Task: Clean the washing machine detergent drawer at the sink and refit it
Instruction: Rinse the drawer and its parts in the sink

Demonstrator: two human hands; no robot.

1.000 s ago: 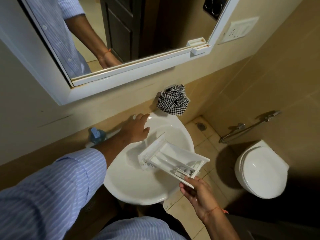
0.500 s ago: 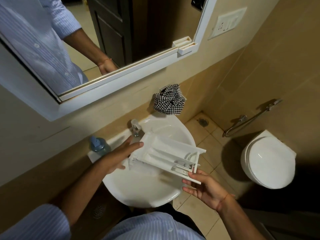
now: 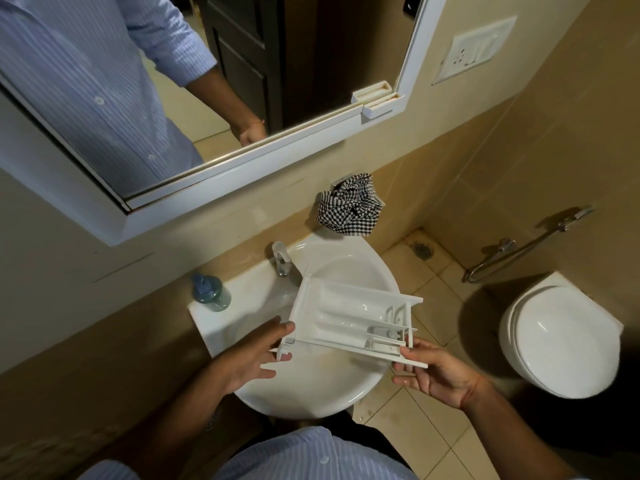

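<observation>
A white-framed mirror (image 3: 221, 157) hangs on the beige tiled wall at the upper left, reflecting a striped shirt and a dark door. Below it a blue soap dispenser (image 3: 210, 294) stands on the left ledge of the white sink (image 3: 311, 386), with a chrome tap (image 3: 282, 258) just right of it at the basin's back rim. The left hand (image 3: 249, 358) reaches in with straight fingers, its fingertips touching the left end of the white detergent drawer (image 3: 349, 315), which is held tilted over the basin, open side up. The right hand (image 3: 440, 370) supports the drawer's right end from beneath, thumb and fingers curled round its edge. A black-and-white checked cloth (image 3: 349, 209) sits bunched on a wall fitting behind the sink. Further right, a switch plate (image 3: 478, 50) is set high on the wall, a floor drain (image 3: 421, 250) lies in the tiled corner, a chrome spray hose (image 3: 526, 251) hangs on the side wall, and a white toilet (image 3: 557, 341) with its lid closed stands at the far right
</observation>
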